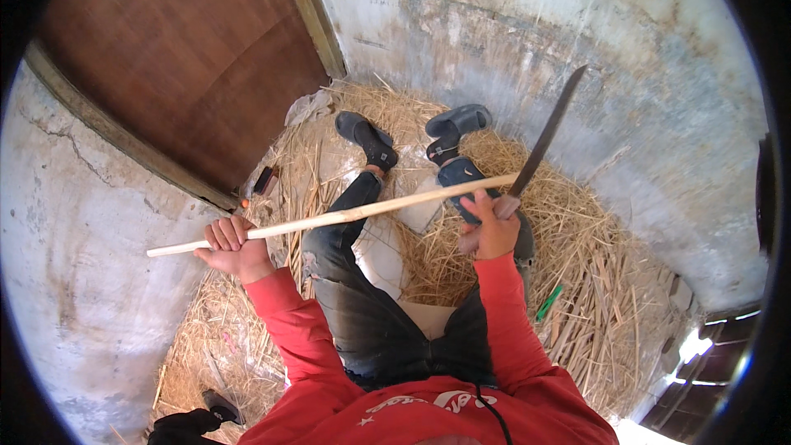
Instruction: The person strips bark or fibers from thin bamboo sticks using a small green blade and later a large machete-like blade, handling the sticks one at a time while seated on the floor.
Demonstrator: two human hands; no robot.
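Observation:
A long, pale, peeled wooden stick [354, 213] lies across the front of my body, tilted up toward the right. My left hand [235, 249] is closed around it near its left end. In my right hand [493, 227] is the wooden handle of a machete [550, 133], with the fingers wrapped round it. Its long dark blade points up and away to the right. The stick's right end meets the machete close to where blade and handle join; whether they touch, I cannot tell. Both hands are above my spread legs [362, 297].
Straw and wood shavings [494, 152] cover the floor. Split sticks [597, 313] lie piled at the right, beside a green object [548, 302]. Worn walls [527, 33] and a brown door [181, 49] stand close around. Another person's foot [221, 405] shows at the lower left.

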